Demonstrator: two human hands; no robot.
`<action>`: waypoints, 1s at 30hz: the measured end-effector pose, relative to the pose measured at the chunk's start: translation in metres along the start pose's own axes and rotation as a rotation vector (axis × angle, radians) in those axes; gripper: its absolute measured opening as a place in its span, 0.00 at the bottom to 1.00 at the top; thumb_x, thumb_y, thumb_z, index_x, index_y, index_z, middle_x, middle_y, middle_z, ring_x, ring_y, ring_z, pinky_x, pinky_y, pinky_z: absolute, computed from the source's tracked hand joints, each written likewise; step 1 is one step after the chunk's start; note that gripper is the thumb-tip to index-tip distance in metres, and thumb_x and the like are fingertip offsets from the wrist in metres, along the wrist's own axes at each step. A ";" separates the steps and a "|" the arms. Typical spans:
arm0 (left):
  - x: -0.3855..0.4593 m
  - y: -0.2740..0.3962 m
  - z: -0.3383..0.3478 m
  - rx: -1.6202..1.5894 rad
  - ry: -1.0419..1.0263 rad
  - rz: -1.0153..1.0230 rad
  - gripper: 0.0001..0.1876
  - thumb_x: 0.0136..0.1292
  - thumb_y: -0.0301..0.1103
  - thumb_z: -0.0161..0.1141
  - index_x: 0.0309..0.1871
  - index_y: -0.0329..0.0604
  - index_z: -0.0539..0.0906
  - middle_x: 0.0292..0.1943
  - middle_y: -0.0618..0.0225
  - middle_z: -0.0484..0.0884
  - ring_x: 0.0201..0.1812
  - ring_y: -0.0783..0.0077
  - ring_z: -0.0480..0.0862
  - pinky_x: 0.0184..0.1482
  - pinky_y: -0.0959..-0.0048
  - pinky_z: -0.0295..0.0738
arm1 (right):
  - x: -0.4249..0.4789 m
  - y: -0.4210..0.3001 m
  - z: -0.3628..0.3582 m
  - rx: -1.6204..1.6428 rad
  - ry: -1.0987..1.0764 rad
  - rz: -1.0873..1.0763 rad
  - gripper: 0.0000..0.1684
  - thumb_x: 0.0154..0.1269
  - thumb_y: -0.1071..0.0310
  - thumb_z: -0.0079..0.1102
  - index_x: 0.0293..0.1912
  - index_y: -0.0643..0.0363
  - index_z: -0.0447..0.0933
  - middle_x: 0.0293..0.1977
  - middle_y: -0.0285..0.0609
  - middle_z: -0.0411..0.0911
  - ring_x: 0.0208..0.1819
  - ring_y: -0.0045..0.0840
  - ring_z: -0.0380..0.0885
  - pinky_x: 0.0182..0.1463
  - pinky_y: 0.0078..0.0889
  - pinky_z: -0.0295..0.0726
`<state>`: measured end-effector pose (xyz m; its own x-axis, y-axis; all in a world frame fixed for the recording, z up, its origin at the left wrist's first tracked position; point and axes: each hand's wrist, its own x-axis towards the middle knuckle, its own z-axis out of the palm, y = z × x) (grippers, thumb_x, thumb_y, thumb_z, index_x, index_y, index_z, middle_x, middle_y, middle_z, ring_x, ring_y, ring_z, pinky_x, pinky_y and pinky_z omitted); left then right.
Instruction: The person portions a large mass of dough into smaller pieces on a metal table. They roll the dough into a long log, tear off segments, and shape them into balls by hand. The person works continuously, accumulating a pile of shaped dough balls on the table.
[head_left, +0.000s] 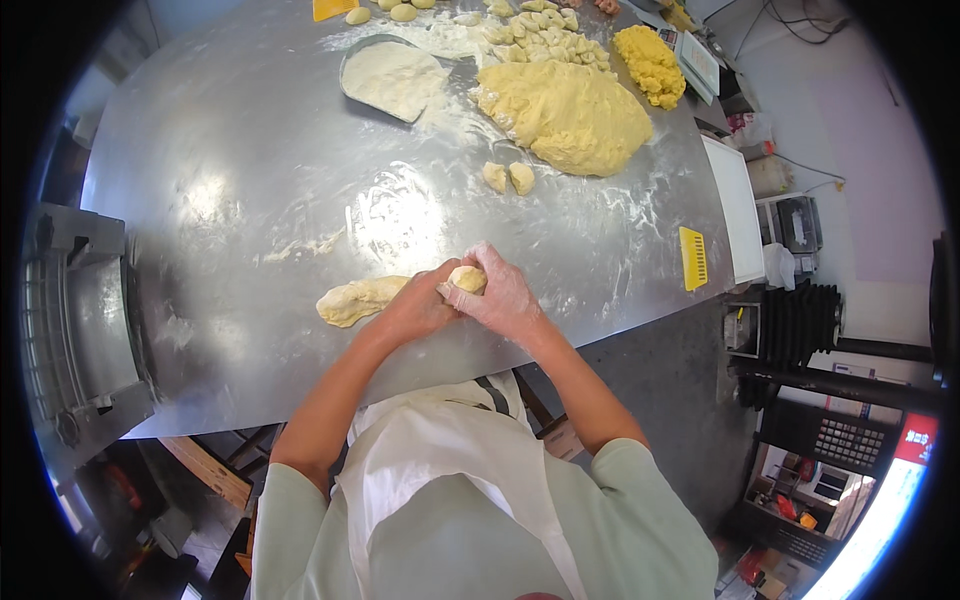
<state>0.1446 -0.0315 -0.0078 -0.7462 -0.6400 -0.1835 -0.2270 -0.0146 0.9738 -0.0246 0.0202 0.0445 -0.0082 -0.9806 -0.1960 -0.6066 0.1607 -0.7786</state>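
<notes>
My right hand (504, 298), dusted with flour, curls its thumb and fingers around the end of a piece of pale yellow dough (467, 280). Against it, my left hand (424, 304) is closed over a dough roll (356, 300), whose other part lies on the steel table (247, 337) to the left. Whether the end piece and the roll are joined is hidden by my fingers. Two small dough pieces (508, 178) lie beyond my hands, near a large mound of yellow dough (566, 116).
A metal scoop (394, 79) of flour lies at the back, beside many small dough pieces (551, 37) and a crumbly yellow mass (650, 66). Yellow scrapers lie at the right (694, 259) and far back (334, 7). A metal machine (90, 322) stands left.
</notes>
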 end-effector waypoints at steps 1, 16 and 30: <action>-0.001 -0.004 -0.001 -0.018 0.000 0.010 0.28 0.57 0.29 0.73 0.62 0.39 0.78 0.51 0.60 0.87 0.52 0.65 0.84 0.59 0.65 0.77 | -0.004 -0.012 -0.002 -0.106 0.036 -0.067 0.30 0.63 0.48 0.73 0.54 0.58 0.75 0.47 0.53 0.83 0.42 0.41 0.85 0.49 0.36 0.82; 0.004 -0.006 -0.009 -0.096 -0.068 -0.274 0.13 0.61 0.30 0.68 0.48 0.36 0.83 0.40 0.64 0.86 0.41 0.67 0.85 0.45 0.65 0.80 | 0.025 0.007 0.030 -0.029 0.188 -0.204 0.16 0.66 0.56 0.71 0.43 0.55 0.78 0.31 0.44 0.84 0.32 0.41 0.85 0.37 0.36 0.83; -0.015 0.008 0.010 -0.700 0.594 -0.251 0.24 0.74 0.35 0.64 0.68 0.40 0.72 0.37 0.65 0.82 0.42 0.68 0.82 0.50 0.69 0.77 | 0.170 0.070 -0.006 -0.234 0.489 -0.245 0.21 0.72 0.53 0.63 0.45 0.65 0.77 0.37 0.56 0.81 0.39 0.52 0.80 0.44 0.50 0.78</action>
<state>0.1473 -0.0144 0.0014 -0.2431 -0.8388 -0.4872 0.2326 -0.5380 0.8102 -0.0728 -0.1357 -0.0400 -0.1774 -0.9328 0.3138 -0.7956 -0.0517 -0.6036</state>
